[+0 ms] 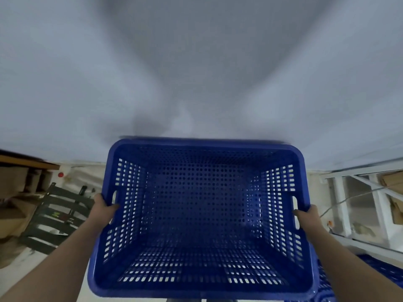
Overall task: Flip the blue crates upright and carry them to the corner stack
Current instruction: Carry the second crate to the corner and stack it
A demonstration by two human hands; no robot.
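Note:
A perforated blue crate (202, 214) fills the lower middle of the head view, upright with its open top toward me. It is lifted in front of a pale wall. My left hand (104, 207) grips its left rim at the handle slot. My right hand (307, 215) grips the right rim at the other slot. Another blue crate (379, 269) shows partly at the lower right, behind my right forearm.
A dark slatted pallet (56, 216) leans at the left, beside cardboard boxes (13, 192) under a wooden shelf. A white metal rack (366, 205) holding cardboard stands at the right. The pale wall (196, 73) is close ahead.

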